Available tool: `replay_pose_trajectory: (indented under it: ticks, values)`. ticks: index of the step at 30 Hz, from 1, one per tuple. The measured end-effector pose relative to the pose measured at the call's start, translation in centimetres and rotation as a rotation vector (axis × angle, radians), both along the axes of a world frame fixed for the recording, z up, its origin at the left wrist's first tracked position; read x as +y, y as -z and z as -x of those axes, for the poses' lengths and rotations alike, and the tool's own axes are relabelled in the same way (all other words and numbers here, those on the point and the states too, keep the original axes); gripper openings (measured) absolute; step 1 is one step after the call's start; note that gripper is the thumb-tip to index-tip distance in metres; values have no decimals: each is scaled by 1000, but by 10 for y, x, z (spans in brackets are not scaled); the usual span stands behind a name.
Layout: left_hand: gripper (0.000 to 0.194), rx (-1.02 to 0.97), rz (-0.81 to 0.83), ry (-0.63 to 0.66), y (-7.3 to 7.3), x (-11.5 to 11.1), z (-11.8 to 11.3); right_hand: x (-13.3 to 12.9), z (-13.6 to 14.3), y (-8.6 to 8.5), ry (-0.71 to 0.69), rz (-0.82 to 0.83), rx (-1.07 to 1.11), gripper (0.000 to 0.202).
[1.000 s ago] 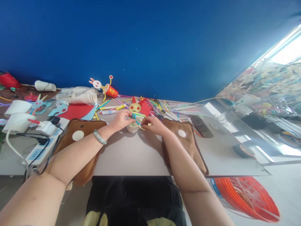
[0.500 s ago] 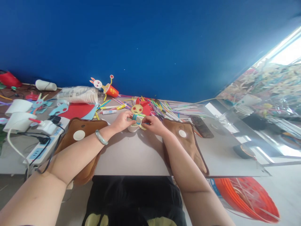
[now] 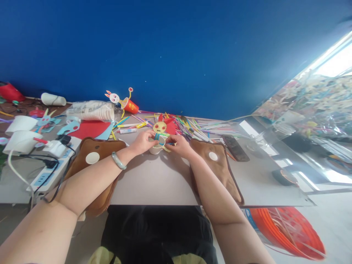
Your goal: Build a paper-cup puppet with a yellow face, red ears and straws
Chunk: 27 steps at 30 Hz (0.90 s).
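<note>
A white paper cup (image 3: pixel 156 150) stands on the table between my hands, its mouth partly turned toward me. My left hand (image 3: pixel 144 142) is closed on the cup's left rim, its thumb by a blue strip (image 3: pixel 157 137) at the opening. Above the rim shows a yellow paper animal face (image 3: pixel 160 127) with red ears. My right hand (image 3: pixel 179 145) is closed at the cup's right side, pinching a thin blue strip (image 3: pixel 171 143); its fingers hide most of it. Behind the face lies a piece of red paper (image 3: pixel 171 128).
Coloured pipe cleaners (image 3: pixel 198 128) lie along the wall. Brown pouches (image 3: pixel 92 172) (image 3: pixel 216 168) flank my forearms. To the left are a power strip (image 3: pixel 51 168), stacked cups (image 3: pixel 97 110) and red paper (image 3: pixel 92 129). A phone (image 3: pixel 235 147) lies right; an orange bucket (image 3: pixel 298 231) stands below.
Both hands stay at the cup, with only very slight finger movement. The cup and paper face keep nearly the same place.
</note>
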<state>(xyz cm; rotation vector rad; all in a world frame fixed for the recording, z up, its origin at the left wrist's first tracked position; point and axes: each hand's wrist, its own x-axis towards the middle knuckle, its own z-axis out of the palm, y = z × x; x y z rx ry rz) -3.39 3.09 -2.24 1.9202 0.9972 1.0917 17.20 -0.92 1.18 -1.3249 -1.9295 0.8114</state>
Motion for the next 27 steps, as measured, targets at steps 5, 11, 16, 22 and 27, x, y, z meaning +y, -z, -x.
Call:
replay_pose_trajectory:
  ticks: [5, 11, 16, 22, 27]
  values:
    - [13, 5, 23, -5, -1, -1, -1, 1, 3, 2, 27, -11, -29, 10]
    - [14, 12, 62, -22, -5, -4, 0, 2, 4, 4, 68, -13, -30, 11]
    - [14, -1, 100, -26, -15, -5, 2, 2, 4, 3, 72, -12, -16, 12]
    - [10, 27, 152, -90, -21, 1, 8, 3, 1, 5, 73, -57, -4, 9]
    - [7, 28, 113, -50, -17, 4, 10, 2, 1, 4, 55, -57, -24, 8]
